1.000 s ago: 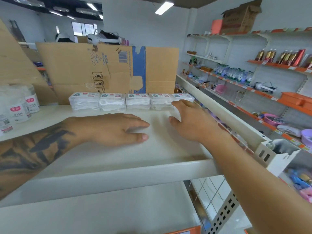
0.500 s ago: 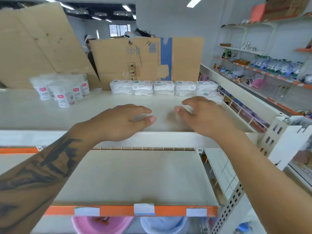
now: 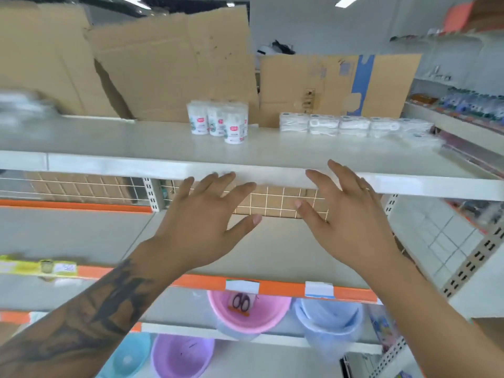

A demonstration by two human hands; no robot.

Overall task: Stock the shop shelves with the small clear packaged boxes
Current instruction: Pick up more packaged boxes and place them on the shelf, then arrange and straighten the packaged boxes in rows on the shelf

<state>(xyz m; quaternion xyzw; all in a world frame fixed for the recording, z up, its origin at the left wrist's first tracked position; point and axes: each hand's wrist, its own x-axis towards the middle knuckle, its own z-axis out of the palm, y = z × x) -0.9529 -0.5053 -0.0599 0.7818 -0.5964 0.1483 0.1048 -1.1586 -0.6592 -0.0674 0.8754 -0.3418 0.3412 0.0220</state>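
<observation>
A row of small clear packaged boxes (image 3: 354,126) stands at the back right of the top white shelf (image 3: 136,144), against flattened cardboard. My left hand (image 3: 201,225) and my right hand (image 3: 346,222) hover side by side in front of the shelf's front edge, below the shelf surface and well short of the boxes. Both hands hold nothing, palms down, fingers spread.
Round white tubs (image 3: 218,122) stand left of the boxes. Cardboard sheets (image 3: 169,66) lean behind the shelf. Below runs an orange-edged shelf (image 3: 286,287), with pink (image 3: 248,312), blue (image 3: 330,320) and purple (image 3: 180,356) plastic basins under it. Another stocked shelf (image 3: 463,110) stands to the right.
Both hands have drawn back off the top shelf toward me and now hang in front of its edge. The view has dropped and shifted, so lower shelves show.
</observation>
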